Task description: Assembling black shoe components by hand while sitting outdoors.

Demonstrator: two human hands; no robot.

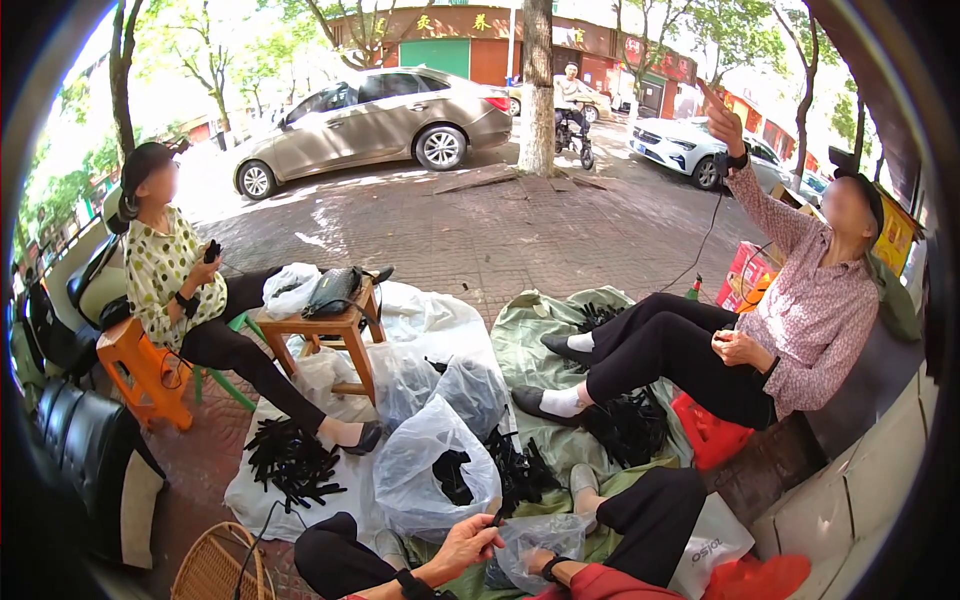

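Note:
My left hand (468,546) is closed in a pinch on a small black strip (497,516), held up over my lap. Lower and to the right, my right hand (538,562) is at a clear plastic bag (565,535) between my legs, and the plastic partly hides its fingers. Just ahead stands a large open clear bag (420,460) with black pieces inside. Beside it lies a heap of black strips (525,470). Another pile of black strips (292,462) is on the white sheet to the left, and one more black heap (630,425) is on the green sheet.
A person (180,270) sits at left on an orange stool (145,375), near a wooden stool (345,335) bearing a handbag. Another person (800,300) sits at right, one arm raised. A wicker basket (215,570) is at lower left. Parked cars (380,120) and a tree trunk (537,90) stand beyond.

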